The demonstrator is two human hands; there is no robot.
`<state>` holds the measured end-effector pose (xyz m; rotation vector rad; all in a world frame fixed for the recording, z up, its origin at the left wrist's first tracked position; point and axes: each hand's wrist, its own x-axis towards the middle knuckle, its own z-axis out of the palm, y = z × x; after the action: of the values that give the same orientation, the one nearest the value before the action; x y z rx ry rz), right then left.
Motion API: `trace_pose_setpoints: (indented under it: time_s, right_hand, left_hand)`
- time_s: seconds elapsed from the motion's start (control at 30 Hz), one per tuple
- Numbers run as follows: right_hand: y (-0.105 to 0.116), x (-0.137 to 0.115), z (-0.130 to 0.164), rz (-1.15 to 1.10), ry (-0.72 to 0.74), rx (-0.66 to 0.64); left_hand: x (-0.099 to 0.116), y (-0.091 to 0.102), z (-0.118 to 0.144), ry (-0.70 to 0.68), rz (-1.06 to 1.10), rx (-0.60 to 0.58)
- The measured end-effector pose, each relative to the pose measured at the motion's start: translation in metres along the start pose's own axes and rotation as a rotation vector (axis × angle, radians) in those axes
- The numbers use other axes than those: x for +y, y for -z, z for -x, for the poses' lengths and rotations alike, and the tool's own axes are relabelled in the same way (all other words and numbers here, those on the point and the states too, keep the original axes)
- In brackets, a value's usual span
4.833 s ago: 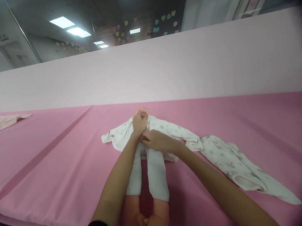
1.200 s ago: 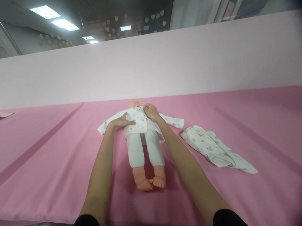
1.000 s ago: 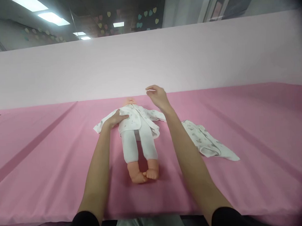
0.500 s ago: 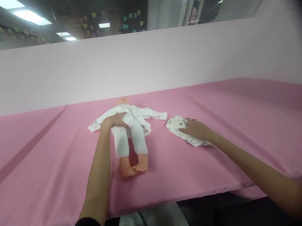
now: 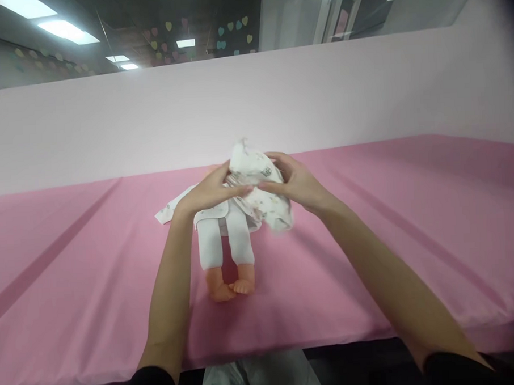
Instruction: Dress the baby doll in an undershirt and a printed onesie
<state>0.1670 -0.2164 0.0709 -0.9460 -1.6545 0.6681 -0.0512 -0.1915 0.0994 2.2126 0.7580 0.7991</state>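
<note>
A: Where is the printed garment (image 5: 259,188) right now?

B: Bunched up and lifted off the pink surface (image 5: 369,221), held between both hands just above the chest of the doll (image 5: 225,239). It sits slightly right of the doll's middle, with a loose corner hanging toward the near right.

A: And the hands themselves?

B: The left hand (image 5: 210,191) comes in from the left, fingers curled and pinching the left edge of the bundle. The right hand (image 5: 294,182) wraps its far and right side, thumb on the front and fingers round the back. Both are partly closed on the cloth; neither is flat or spread.

A: Which way does the doll lie from them?

B: Directly underneath and toward the near side. Its long axis runs near to far: bare feet toward the person, the head at the far end mostly hidden behind the bundle. Both hands are about equally near its torso; the left forearm runs alongside its left flank.

A: Materials?

B: The garment is soft, thin white knit with small pale prints, crumpled with no clear shape. The doll wears a matching printed top, one sleeve splayed out left, and plain white leggings; its feet look like smooth moulded plastic. The surface covering is a taut pink cloth with a long crease on the left, and a paler pink panel (image 5: 152,123) stands upright along the far edge.
</note>
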Motion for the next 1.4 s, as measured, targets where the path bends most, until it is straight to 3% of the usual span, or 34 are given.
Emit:
trace_pose_setpoints:
  time_s: [0.1, 0.17, 0.37, 0.67, 0.73, 0.9, 1.17, 1.23, 1.4]
  right_hand:
    - [-0.028, -0.023, -0.017, -0.095, -0.022, -0.108]
    - [-0.042, -0.028, -0.026, -0.181, -0.08, -0.2]
    - [-0.063, -0.017, -0.042, -0.377, -0.102, -0.155]
    - [-0.038, -0.019, -0.031, -0.186, 0.04, -0.136]
    - [-0.034, -0.018, -0.031, -0.123, 0.062, -0.068]
    - [-0.03, -0.013, -0.035, 0.013, 0.062, 0.092]
    - [-0.03, -0.007, -0.037, 0.227, 0.215, 0.295]
    - [-0.029, -0.004, -0.038, 0.244, 0.225, 0.324]
    - [-0.028, 0.001, -0.041, 0.304, 0.251, 0.37]
  left_hand:
    - [0.005, 0.007, 0.005, -0.109, 0.079, 0.241]
    - [0.003, 0.017, 0.011, -0.106, 0.058, 0.329]
    - [-0.002, 0.037, 0.027, -0.036, -0.011, 0.348]
    - [0.006, 0.036, 0.027, -0.005, -0.1, 0.302]
    - [0.003, 0.036, 0.025, 0.004, -0.137, 0.381]
    - [-0.013, 0.035, 0.015, -0.052, -0.301, 0.735]
    - [-0.02, 0.035, 0.005, -0.185, -0.509, 0.967]
    - [-0.018, 0.035, 0.005, -0.189, -0.464, 0.978]
    - [-0.011, 0.035, 0.01, -0.169, -0.138, 0.873]
